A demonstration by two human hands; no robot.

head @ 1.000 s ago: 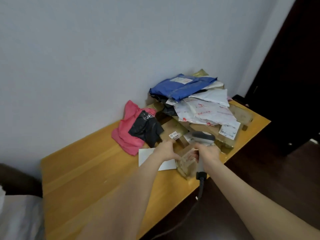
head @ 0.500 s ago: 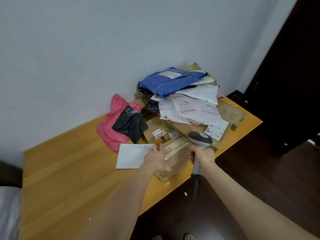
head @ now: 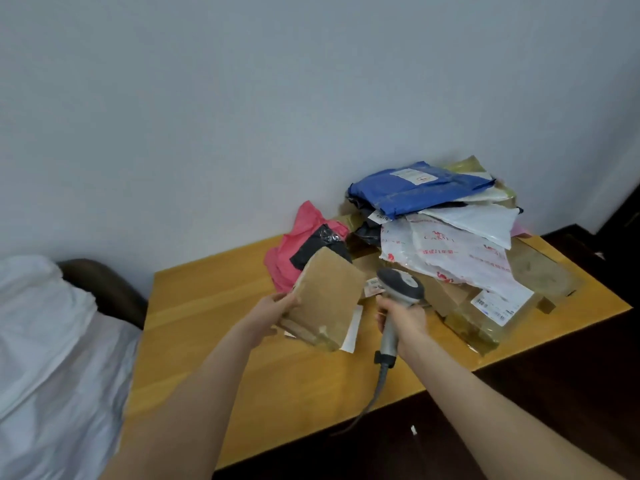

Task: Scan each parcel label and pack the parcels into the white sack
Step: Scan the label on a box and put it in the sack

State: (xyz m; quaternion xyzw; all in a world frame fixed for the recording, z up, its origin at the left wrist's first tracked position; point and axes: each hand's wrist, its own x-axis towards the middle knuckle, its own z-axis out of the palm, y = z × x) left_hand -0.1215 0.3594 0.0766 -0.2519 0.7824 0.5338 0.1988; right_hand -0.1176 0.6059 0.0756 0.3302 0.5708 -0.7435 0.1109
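Note:
My left hand (head: 277,311) holds a brown cardboard parcel (head: 327,294) lifted and tilted above the wooden table (head: 214,317), its plain side toward me. My right hand (head: 403,317) grips a grey barcode scanner (head: 398,292) just right of the parcel, its cable hanging off the table's front edge. A heap of parcels lies at the table's far right: a blue mailer (head: 419,188) on top, white printed bags (head: 450,254), and taped boxes with labels (head: 498,303). The white sack (head: 52,358) stands at the left, beside the table.
A pink bag (head: 294,247) and a black bag (head: 320,242) lie behind the lifted parcel. A white envelope (head: 353,329) rests flat under it. The wall runs behind the table. Dark floor lies to the right and front.
My left hand has lifted the brown parcel off the table and tipped it up. The view has swung left, bringing the white sack into sight.

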